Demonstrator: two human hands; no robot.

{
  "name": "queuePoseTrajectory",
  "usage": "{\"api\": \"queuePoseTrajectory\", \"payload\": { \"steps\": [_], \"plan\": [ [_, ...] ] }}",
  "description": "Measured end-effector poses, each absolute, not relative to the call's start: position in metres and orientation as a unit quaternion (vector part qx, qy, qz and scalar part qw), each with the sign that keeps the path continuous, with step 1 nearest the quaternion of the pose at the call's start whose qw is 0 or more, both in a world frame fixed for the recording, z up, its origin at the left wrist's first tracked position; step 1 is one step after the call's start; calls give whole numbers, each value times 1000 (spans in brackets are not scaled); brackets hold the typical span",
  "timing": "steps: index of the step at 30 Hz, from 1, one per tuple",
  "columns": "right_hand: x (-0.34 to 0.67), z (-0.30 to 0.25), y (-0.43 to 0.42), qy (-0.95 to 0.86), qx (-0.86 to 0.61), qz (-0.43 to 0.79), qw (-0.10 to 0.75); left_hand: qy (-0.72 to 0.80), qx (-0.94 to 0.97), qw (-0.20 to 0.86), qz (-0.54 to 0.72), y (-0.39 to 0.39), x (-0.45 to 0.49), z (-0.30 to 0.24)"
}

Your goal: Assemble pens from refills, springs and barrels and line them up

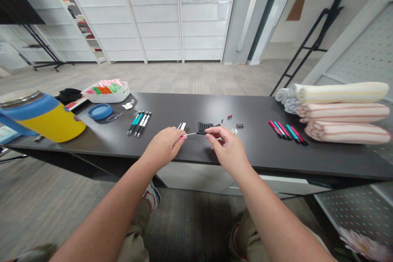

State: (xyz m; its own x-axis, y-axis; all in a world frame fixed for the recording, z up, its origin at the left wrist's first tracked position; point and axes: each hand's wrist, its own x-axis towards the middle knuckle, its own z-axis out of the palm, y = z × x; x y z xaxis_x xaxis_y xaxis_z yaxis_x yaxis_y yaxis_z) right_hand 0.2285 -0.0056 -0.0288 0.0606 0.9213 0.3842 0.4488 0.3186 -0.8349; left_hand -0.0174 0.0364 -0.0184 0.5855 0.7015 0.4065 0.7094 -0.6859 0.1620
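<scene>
My left hand (164,144) is closed in a pinch on a thin pen refill (192,134), with a bit of red showing by the fingertips. Facing it, my right hand (226,144) pinches a short black pen grip (201,133). The refill's tip meets or nearly meets the grip's end; I cannot tell whether it is inside. Behind my hands lies a row of black pen grips (205,126), partly hidden by my right fingers. White pen parts (183,126) lie just beyond my left hand. Small red pieces (229,116) and small dark metallic pieces (240,125) lie beyond my right hand.
Several pens (139,123) lie left on the dark table (181,104), with pink and teal pen barrels (287,132) to the right. Rolled towels (344,112) are stacked far right. A yellow-blue jug (49,118), blue lid (100,111) and white basket (107,97) stand left.
</scene>
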Motion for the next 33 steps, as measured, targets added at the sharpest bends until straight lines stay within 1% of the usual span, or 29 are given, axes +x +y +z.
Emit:
{"api": "queuePoseTrajectory", "payload": {
  "steps": [13, 19, 22, 29, 33],
  "plan": [
    [224, -25, -8, -696, -502, 220, 464, -344, -910, 11, -233, 31, -13, -19],
    [223, -26, -8, -699, -517, 213, 447, -309, -925, 13, -222, 24, -2, -20],
    [223, -26, -8, -696, -525, 211, 443, -312, -923, 12, -224, 25, 0, -22],
    [220, -21, -11, -728, -517, 199, 404, -320, -921, 20, -223, 25, -3, -23],
    [218, -21, -11, -750, -507, 170, 389, -320, -921, 33, -221, 25, -5, -24]
  ]
}}
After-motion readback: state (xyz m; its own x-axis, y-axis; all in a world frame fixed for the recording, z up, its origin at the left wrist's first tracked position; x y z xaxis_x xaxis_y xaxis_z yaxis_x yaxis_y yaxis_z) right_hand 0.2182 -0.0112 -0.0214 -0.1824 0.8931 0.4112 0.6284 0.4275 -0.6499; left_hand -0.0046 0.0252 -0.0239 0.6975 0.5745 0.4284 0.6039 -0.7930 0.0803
